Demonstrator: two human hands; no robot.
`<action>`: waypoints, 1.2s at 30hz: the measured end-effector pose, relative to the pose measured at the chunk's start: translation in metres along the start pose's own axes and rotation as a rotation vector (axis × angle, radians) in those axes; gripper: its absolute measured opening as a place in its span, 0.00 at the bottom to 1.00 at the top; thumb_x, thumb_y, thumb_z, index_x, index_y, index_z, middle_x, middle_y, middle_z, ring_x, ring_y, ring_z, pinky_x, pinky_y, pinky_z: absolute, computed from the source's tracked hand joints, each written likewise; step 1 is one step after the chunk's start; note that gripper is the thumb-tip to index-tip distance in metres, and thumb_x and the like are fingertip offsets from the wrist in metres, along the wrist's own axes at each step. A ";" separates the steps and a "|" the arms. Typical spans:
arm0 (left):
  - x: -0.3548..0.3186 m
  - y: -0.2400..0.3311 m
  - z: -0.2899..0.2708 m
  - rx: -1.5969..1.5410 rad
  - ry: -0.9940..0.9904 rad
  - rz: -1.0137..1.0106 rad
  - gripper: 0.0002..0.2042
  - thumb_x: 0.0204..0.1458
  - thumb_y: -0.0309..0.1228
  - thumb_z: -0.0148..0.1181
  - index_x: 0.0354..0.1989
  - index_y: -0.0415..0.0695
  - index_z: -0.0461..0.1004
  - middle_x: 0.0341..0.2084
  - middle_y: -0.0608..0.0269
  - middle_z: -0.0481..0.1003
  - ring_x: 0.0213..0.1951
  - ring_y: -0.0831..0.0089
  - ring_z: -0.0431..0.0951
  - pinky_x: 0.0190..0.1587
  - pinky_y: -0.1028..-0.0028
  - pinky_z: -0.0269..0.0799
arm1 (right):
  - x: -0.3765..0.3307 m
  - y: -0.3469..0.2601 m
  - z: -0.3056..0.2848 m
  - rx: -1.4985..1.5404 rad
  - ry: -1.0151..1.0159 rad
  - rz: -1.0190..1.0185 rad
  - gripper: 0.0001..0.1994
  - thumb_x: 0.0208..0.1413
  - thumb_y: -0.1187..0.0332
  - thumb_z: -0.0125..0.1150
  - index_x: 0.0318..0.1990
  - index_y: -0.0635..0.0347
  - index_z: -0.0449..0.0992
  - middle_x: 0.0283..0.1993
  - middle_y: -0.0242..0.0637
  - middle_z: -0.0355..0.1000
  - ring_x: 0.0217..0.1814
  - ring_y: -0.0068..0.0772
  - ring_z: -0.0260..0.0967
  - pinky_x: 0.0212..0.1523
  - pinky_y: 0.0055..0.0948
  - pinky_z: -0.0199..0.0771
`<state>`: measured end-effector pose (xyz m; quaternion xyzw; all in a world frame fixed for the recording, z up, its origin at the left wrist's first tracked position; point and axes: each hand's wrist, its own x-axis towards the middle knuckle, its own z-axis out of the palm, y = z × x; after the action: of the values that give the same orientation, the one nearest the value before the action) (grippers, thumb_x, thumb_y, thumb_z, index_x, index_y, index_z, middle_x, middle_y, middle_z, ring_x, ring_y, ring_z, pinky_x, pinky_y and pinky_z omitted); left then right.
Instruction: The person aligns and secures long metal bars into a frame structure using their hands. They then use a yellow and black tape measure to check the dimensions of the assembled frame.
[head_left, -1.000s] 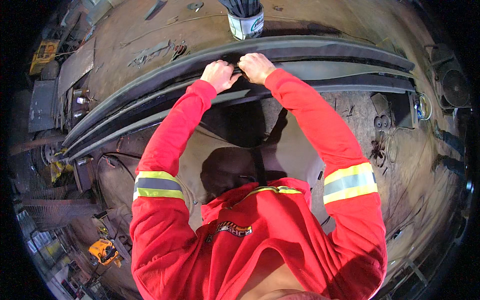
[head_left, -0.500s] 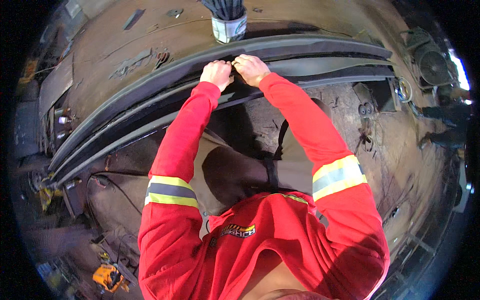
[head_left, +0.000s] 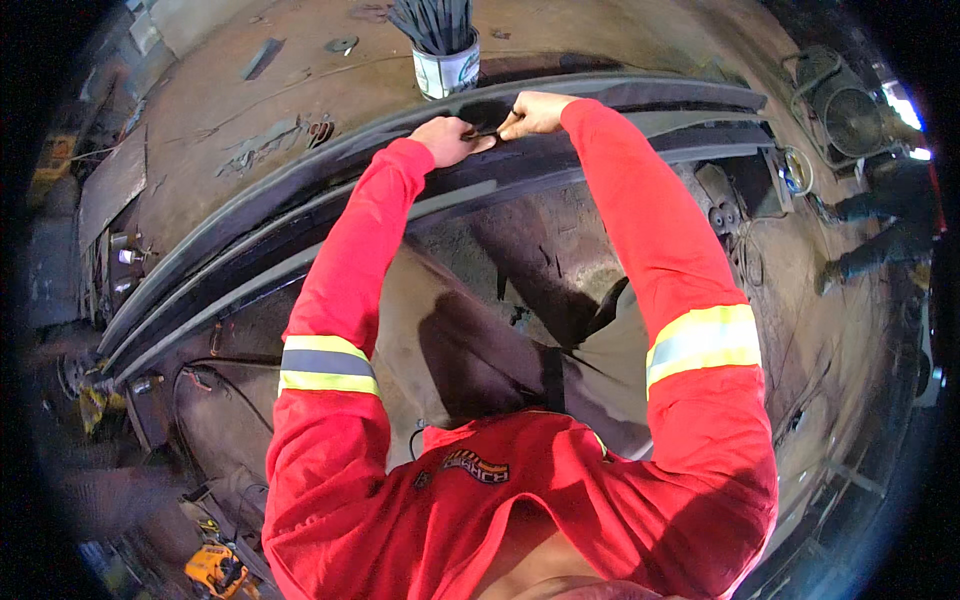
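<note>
A long dark metal beam (head_left: 270, 215) with several raised edges runs across in front of me, bent by the fisheye view. Over the middle of it is my left hand (head_left: 447, 140), its fingers closed and pointing right. My right hand (head_left: 535, 115) faces it from the right, fingers pinched together and tips almost meeting the left hand's. Something small and dark may be between the fingertips, but it is too small to name. Just beyond the beam stands a white bucket (head_left: 446, 74) full of dark flat strips (head_left: 437, 25).
Scraps and a flat metal piece (head_left: 262, 58) lie on the brown floor beyond. A round fan (head_left: 852, 120) stands at far right, with a person's legs (head_left: 880, 235) nearby. Cables (head_left: 235, 375) and an orange tool (head_left: 215, 570) are at lower left.
My right hand has moved right and turned, so its fingers now point left. My left hand has shifted slightly right. The hands are a little farther apart, and the view has moved slightly.
</note>
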<state>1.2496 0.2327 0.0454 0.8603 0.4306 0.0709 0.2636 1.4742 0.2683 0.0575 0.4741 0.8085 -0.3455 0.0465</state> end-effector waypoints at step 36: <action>-0.040 -0.018 0.043 0.593 0.508 -0.263 0.21 0.34 0.50 0.70 0.23 0.43 0.74 0.24 0.57 0.76 0.32 0.58 0.77 0.37 0.64 0.73 | 0.016 0.007 0.077 -0.520 0.801 -0.361 0.06 0.51 0.69 0.52 0.33 0.56 0.75 0.33 0.35 0.75 0.41 0.36 0.73 0.41 0.36 0.74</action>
<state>1.2276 0.1937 0.0033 0.7918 0.5900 0.1196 -0.1036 1.4517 0.2355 -0.0109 0.3950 0.8912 0.0733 -0.2108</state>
